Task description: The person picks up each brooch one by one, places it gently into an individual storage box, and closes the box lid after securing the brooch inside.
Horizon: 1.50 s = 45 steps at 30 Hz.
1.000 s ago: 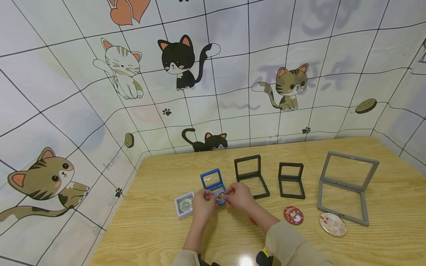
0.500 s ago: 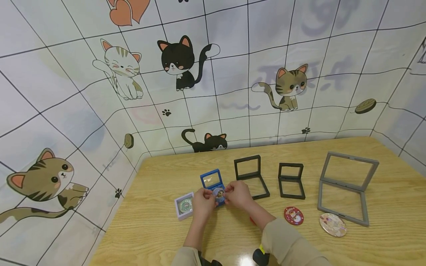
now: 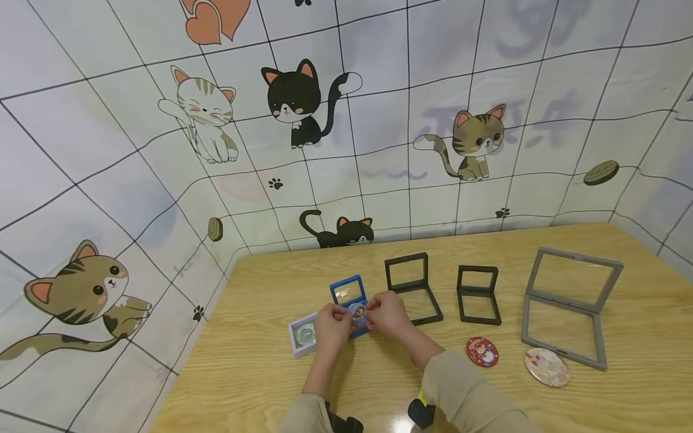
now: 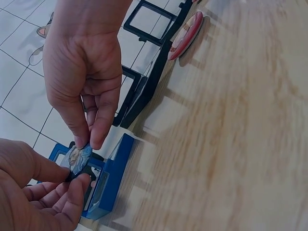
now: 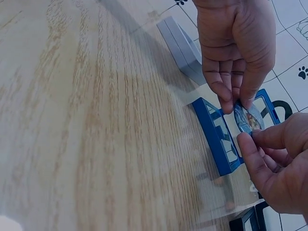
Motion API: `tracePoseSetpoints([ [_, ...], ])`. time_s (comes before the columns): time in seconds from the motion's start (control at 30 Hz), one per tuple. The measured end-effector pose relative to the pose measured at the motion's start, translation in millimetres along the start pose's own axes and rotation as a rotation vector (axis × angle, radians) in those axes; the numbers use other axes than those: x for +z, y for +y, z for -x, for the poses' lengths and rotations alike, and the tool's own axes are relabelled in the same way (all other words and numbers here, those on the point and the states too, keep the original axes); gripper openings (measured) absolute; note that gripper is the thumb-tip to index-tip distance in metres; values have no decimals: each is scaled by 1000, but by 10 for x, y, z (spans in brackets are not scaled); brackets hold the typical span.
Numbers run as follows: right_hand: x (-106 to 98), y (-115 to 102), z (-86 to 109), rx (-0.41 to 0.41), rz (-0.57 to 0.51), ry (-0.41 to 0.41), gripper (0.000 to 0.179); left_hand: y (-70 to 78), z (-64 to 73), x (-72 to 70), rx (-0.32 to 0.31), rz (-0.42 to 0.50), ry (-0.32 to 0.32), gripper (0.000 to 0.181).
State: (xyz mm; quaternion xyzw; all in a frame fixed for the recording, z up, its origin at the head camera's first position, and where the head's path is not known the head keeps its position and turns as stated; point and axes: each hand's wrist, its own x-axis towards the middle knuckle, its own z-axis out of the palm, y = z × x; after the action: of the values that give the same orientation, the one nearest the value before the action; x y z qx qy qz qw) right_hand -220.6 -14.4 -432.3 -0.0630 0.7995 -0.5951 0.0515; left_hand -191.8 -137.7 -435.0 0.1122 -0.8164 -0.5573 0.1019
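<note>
Both hands pinch a small round badge (image 3: pixel 357 313) with a picture on a blue-purple ground. My left hand (image 3: pixel 332 329) has its left edge between thumb and fingers, and my right hand (image 3: pixel 390 316) has the opposite edge. In the right wrist view the badge (image 5: pixel 249 119) is tilted, close over the blue hinged display frame (image 5: pixel 215 137). That frame stands unfolded, its windowed lid (image 3: pixel 346 280) raised at the back. Fingers and badge cover much of its lower half. Left of it lies a pale lilac frame (image 3: pixel 293 340) holding a green badge (image 3: pixel 306 334).
Two black hinged frames, a larger one (image 3: pixel 424 282) and a smaller one (image 3: pixel 479 293), stand open to the right. Beyond them is a large grey frame (image 3: pixel 598 337). A red badge (image 3: pixel 482 352) and a pale patterned badge (image 3: pixel 547 367) lie on the wooden table (image 3: pixel 243 385).
Both hands have brought the badge slightly away from the person, over the blue frame's lower half. A red bit once visible beside the right forearm is now hidden. The head view has shifted slightly.
</note>
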Motion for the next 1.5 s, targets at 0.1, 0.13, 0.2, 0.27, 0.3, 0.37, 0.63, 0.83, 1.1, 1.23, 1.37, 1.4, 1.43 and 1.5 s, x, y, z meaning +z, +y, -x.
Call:
tracePoseSetpoints([
  [0.1,2,-9,-13,16,6,6,4,-7,-18,7,0,-10,1,8],
  [0.13,2,-11,-18,16,11,7,4,-9,-24,9,-1,-12,1,8],
  [0.2,1,-12,-24,14,16,9,4,-18,-31,12,-2,-17,1,8],
  [0.27,1,-12,-30,12,15,11,4,-29,-39,18,-1,-20,3,8],
  [0.3,1,-11,-33,11,15,13,4,-33,-42,19,-1,-22,4,8],
  [0.37,1,-8,-40,11,18,14,4,-42,-46,24,3,-27,6,8],
  [0.63,5,10,-85,23,36,3,5,-57,-81,30,-7,-67,11,7],
  [0.83,8,29,-94,27,46,9,4,-73,-99,47,-11,-76,9,8],
  [1.1,23,69,-90,13,46,24,4,-90,-92,64,11,-81,25,9],
  [1.23,25,80,-93,16,51,28,4,-97,-98,67,11,-89,22,9],
  [1.37,26,92,-99,14,56,21,4,-97,-100,65,18,-118,30,10],
  [1.4,28,93,-100,14,57,20,4,-96,-100,64,22,-129,34,10],
  [1.43,29,93,-100,13,60,18,4,-98,-102,65,25,-141,40,10],
  [1.5,32,87,-98,14,63,14,4,-98,-101,66,36,-161,50,10],
])
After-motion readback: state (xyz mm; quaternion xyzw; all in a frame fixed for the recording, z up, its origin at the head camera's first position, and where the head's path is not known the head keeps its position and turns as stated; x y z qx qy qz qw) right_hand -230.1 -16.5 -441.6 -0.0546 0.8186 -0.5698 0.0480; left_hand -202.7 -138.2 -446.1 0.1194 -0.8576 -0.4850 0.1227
